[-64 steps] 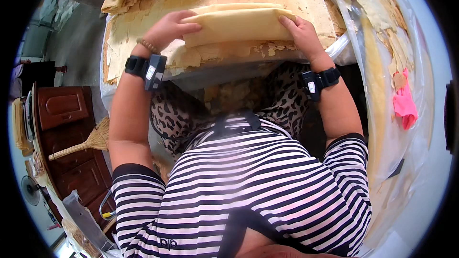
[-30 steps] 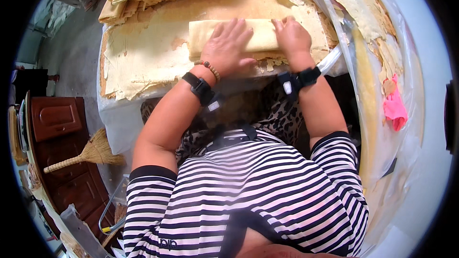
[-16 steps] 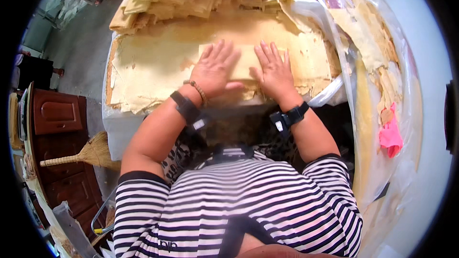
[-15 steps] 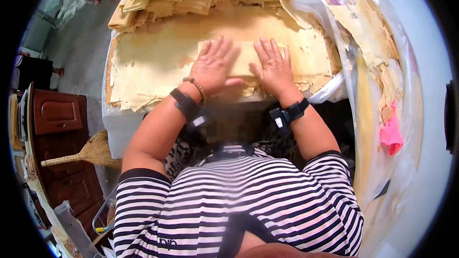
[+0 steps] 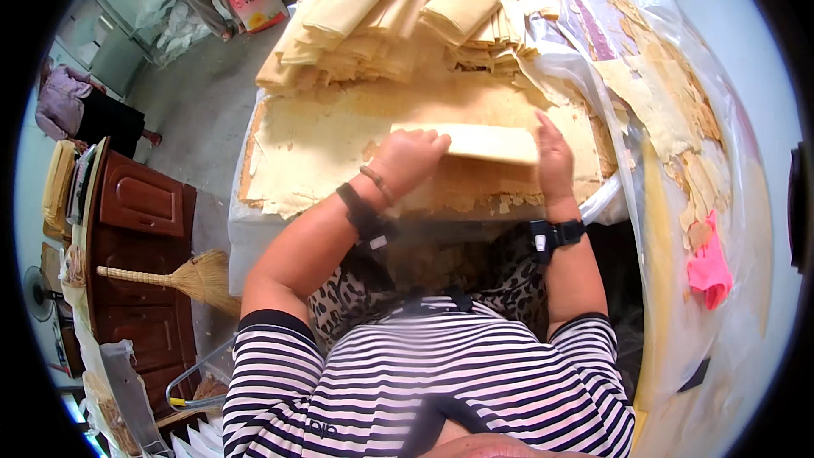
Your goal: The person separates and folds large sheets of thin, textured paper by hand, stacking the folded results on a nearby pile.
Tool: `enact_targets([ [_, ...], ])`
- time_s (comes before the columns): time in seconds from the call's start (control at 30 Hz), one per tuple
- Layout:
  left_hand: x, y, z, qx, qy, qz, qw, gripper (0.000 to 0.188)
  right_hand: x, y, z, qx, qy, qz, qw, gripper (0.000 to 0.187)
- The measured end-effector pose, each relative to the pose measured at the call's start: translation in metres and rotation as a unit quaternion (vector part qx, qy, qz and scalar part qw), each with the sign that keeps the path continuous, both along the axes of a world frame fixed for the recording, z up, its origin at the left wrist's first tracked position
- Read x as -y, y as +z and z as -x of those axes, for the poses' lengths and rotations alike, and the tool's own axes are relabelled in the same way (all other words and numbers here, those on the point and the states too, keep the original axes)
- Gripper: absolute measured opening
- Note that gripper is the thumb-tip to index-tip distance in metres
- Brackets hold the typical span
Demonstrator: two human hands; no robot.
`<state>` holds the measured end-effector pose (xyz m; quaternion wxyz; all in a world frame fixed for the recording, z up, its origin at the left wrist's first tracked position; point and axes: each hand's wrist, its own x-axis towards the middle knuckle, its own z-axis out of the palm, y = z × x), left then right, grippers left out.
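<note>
A folded pale-yellow sheet (image 5: 492, 143), thin and flexible-looking, is lifted slightly off the worktable's matching layered surface (image 5: 314, 148). My left hand (image 5: 411, 163) is closed round its left end, fingers curled over the edge. At the other end, my right hand (image 5: 555, 157) stands side-on with fingers stretched up, its palm against or very near the sheet's right edge. Beyond both hands lies a big heap of similar folded sheets (image 5: 356, 0), with a single folded bundle (image 5: 462, 10) on top at its right.
Clear plastic film with torn yellow scraps (image 5: 657, 110) covers the right side, a pink cloth (image 5: 710, 267) on it. To the left are a straw broom (image 5: 199, 280) and a reddish-brown wooden cabinet (image 5: 140, 195). Another person (image 5: 93, 110) stands at the far left.
From lying flat on the sheet, my hands have moved apart to its ends. The left has closed on it, and the sheet is now raised and looks narrower. The view has shifted.
</note>
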<state>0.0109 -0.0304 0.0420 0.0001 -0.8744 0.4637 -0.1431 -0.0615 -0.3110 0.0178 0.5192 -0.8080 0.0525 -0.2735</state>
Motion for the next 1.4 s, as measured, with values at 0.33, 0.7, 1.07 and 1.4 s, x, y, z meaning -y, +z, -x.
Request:
enact_targets([
  [0.33,-0.060,0.151,-0.206,0.364,0.280,-0.022,0.888,0.068,0.030,-0.021,0.021,-0.116,-0.123,0.392,0.904,0.038],
  [0.7,-0.048,0.087,-0.266,0.043,0.297,-0.047,0.953,0.072,0.040,-0.024,0.016,-0.062,-0.100,0.390,0.913,0.031],
  [1.07,-0.043,0.009,0.068,-0.143,0.029,0.037,0.989,0.069,0.047,-0.048,0.007,-0.032,-0.140,0.412,0.900,0.031],
  [1.4,-0.125,-0.029,0.065,-0.128,0.116,0.139,0.975,0.069,0.061,-0.049,0.000,-0.024,-0.127,0.471,0.873,0.029],
])
